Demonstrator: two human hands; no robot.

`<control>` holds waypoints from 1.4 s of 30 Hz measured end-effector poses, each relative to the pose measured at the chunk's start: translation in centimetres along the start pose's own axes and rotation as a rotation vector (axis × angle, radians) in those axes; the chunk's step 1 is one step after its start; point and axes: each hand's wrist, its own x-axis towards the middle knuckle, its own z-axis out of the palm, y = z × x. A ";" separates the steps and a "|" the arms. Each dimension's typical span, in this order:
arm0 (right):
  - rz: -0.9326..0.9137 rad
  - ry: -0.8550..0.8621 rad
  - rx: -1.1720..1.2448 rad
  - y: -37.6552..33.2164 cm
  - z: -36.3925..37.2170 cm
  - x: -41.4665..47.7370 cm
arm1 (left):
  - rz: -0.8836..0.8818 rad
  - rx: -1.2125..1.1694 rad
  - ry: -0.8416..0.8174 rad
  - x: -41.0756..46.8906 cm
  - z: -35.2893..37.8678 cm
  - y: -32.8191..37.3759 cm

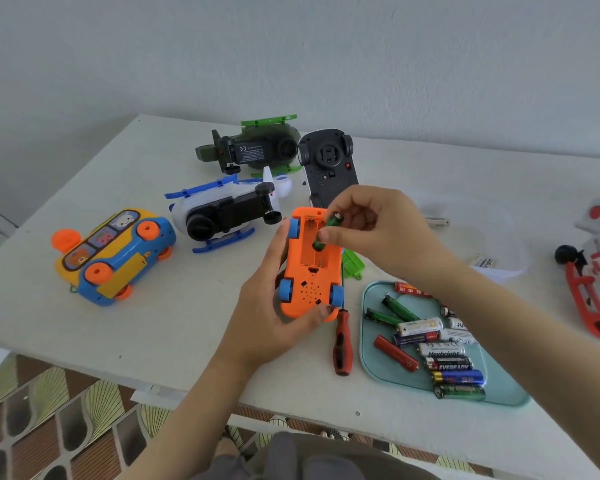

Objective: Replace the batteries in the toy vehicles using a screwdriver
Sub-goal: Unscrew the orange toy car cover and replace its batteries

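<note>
- Left hand grips orange car upturned, mid-table.
- Right hand pinches green battery, tilted into open bay.
- Advice: match polarity, seat spring end first, press flat.

Likely a home — toys, patterned floor.
</note>
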 end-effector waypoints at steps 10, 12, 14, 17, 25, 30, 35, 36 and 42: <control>-0.160 0.101 -0.302 0.2 0.5 -0.2 | -0.004 0.001 -0.013 0.0 0.0 -0.1; -0.233 0.118 -0.379 0.5 0.5 -0.2 | 0.004 0.001 -0.014 0.0 0.0 0.0; -0.298 0.115 -0.456 1.0 0.7 -0.1 | 0.006 -0.001 -0.009 0.0 -0.1 0.1; -0.308 0.103 -0.485 1.7 1.0 0.0 | 0.007 0.004 -0.010 0.1 -0.1 0.2; -0.386 0.128 -0.585 2.3 1.1 -0.8 | 0.007 0.029 0.000 0.0 0.0 0.3; -0.382 0.098 -0.568 2.5 1.1 -1.3 | 0.008 0.036 -0.004 0.0 0.1 0.2; -0.197 0.016 -0.264 1.6 -0.6 -1.3 | 0.027 0.050 -0.010 0.0 0.0 0.1; -0.154 0.041 -0.239 1.5 -1.1 -1.5 | 0.029 0.052 -0.013 0.0 0.0 0.0; 0.078 -0.122 -0.683 1.0 -3.9 -4.0 | 0.012 0.022 0.005 -0.2 0.0 0.0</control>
